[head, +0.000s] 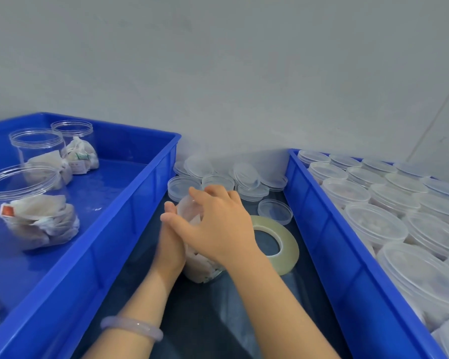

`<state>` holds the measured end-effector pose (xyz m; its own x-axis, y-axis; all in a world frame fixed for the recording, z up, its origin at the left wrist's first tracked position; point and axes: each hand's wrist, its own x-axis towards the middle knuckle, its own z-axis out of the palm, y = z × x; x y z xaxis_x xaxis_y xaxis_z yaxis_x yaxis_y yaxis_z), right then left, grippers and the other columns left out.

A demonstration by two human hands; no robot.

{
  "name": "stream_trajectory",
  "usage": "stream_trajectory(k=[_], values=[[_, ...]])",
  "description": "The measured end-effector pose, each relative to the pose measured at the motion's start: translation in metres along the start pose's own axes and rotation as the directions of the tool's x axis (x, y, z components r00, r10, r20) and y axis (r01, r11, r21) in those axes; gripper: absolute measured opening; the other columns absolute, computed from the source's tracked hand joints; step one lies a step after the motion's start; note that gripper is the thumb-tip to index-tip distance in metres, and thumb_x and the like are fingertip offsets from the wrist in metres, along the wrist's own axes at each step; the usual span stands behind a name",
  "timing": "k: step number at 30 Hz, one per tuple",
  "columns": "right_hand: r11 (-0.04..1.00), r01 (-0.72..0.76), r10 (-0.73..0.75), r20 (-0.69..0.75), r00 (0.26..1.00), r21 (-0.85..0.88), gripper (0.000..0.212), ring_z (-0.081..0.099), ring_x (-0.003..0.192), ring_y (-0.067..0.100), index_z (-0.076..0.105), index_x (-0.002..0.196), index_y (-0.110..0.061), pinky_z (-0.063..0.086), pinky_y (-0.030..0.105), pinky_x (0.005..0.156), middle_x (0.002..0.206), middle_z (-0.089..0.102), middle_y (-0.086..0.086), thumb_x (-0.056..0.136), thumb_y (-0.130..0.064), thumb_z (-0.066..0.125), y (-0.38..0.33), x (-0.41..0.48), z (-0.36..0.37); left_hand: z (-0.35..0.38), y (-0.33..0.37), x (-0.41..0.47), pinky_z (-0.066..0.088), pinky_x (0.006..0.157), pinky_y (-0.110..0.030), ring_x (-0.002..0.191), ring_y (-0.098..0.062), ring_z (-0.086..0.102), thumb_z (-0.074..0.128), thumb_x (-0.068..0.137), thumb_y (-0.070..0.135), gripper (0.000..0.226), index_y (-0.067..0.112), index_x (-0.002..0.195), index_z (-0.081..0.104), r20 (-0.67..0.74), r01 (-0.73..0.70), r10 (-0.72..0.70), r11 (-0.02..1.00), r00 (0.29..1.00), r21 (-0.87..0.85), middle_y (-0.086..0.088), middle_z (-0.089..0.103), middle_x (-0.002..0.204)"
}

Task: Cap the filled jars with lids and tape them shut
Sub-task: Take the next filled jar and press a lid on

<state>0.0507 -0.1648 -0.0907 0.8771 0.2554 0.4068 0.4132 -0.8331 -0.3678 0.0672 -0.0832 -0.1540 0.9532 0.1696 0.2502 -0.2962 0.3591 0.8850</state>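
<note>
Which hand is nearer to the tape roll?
Right. The right hand, atop the jar, is just beside the tape roll; the left hand holds the jar's far side.

My left hand (170, 244) holds the jar (202, 268) by its left side; my right hand (218, 226) curls over its lid (189, 206). Just right of my grip a tape roll (288, 244) lies flat; loose lids (218, 180) sit beyond it. The left bin (130, 203) and right bin (322, 229) flank my grip.

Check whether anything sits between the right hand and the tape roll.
Nothing visible does. The right hand grips the jar top, and the tape roll lies flat on the table right beside that jar, partly hidden by the wrist. The loose lid lies behind it, out of the path.
</note>
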Motion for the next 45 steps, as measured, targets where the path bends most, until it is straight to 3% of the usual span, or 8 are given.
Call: stream_trajectory(k=[4,8,13,20,24,32,40,45], values=[[0.988,0.063,-0.058,-0.038,0.998,0.144,0.055,0.045,0.123,0.018,0.062,0.125,-0.027,0.041,0.034,0.099,0.137,0.050,-0.003,0.076,-0.053,0.067,0.005,-0.003,-0.007,-0.003,-0.001,0.003,0.051,0.083,-0.035,0.087,-0.016,0.069,0.019,0.096,0.052,0.066,0.029,0.075,0.078,-0.051,0.023,-0.024,1.000,0.998,-0.019,-0.001,0.074,0.084],[0.897,0.153,-0.195,0.061,0.979,0.414,0.043,0.052,0.118,0.003,0.073,0.106,-0.024,0.041,0.027,0.102,0.127,0.060,-0.009,0.064,-0.023,0.085,0.023,-0.002,-0.024,-0.008,-0.001,0.005,0.055,0.080,-0.030,0.087,-0.019,0.070,0.024,0.092,0.051,0.063,0.024,0.078,0.079,0.062,0.016,-0.015,1.000,0.998,-0.017,-0.006,0.074,0.086],[0.869,0.091,-0.187,0.152,0.971,0.487,0.037,0.051,0.113,-0.008,0.071,0.100,-0.035,0.039,0.008,0.087,0.118,0.060,-0.023,0.065,-0.032,0.083,0.026,0.004,-0.026,-0.006,-0.004,0.004,0.053,0.073,-0.020,0.083,-0.008,0.070,0.019,0.098,0.043,0.064,0.032,0.076,0.078,-0.016,-0.002,0.002,1.000,1.000,-0.001,0.004,0.075,0.081],[1.000,0.009,-0.010,0.041,0.999,0.021,0.061,0.040,0.121,0.018,0.054,0.124,-0.030,0.034,0.025,0.095,0.130,0.051,-0.012,0.075,-0.067,0.053,0.001,-0.005,-0.015,0.006,-0.011,-0.006,0.040,0.063,0.000,0.075,-0.008,0.059,0.035,0.103,0.006,0.041,0.016,0.076,0.065,-0.268,-0.063,0.113,0.980,0.957,0.189,0.014,0.057,0.065],[0.998,0.052,-0.058,0.355,0.933,0.028,0.054,0.034,0.128,0.023,0.052,0.125,-0.026,0.032,0.028,0.090,0.130,0.044,-0.001,0.077,-0.051,0.054,0.011,-0.009,-0.046,0.007,-0.007,-0.004,0.050,0.062,-0.019,0.063,-0.004,0.066,0.020,0.106,0.022,0.064,0.022,0.064,0.069,-0.226,-0.102,0.137,0.982,0.964,0.158,0.008,0.069,0.060],[0.999,-0.026,0.030,0.165,0.986,-0.030,0.081,0.040,0.118,0.018,0.050,0.128,-0.027,0.032,0.025,0.083,0.122,0.045,-0.001,0.060,-0.066,0.069,0.009,-0.007,-0.043,-0.001,-0.008,-0.001,0.053,0.073,-0.026,0.080,-0.016,0.071,0.025,0.099,0.043,0.060,0.013,0.083,0.074,-0.111,-0.077,0.092,0.989,0.990,0.129,-0.005,0.075,0.079],[0.891,0.031,-0.227,0.386,0.894,0.453,0.066,0.048,0.116,-0.010,0.058,0.116,-0.041,0.041,0.012,0.094,0.123,0.055,-0.025,0.053,-0.037,0.078,0.023,-0.007,-0.059,-0.010,-0.002,0.001,0.053,0.085,-0.036,0.091,-0.027,0.068,0.033,0.086,0.047,0.059,0.008,0.085,0.077,0.176,0.154,-0.129,0.979,0.976,-0.135,-0.017,0.071,0.092],[0.998,-0.039,0.051,0.293,0.955,-0.049,0.111,0.022,0.131,0.016,0.034,0.141,-0.032,0.028,0.029,0.100,0.135,0.034,-0.006,0.046,-0.083,0.059,0.010,-0.010,-0.050,-0.006,-0.008,0.001,0.049,0.094,-0.044,0.088,-0.017,0.069,0.032,0.092,0.056,0.056,0.030,0.078,0.079,0.027,0.061,-0.060,0.998,0.998,-0.023,0.000,0.075,0.084]])
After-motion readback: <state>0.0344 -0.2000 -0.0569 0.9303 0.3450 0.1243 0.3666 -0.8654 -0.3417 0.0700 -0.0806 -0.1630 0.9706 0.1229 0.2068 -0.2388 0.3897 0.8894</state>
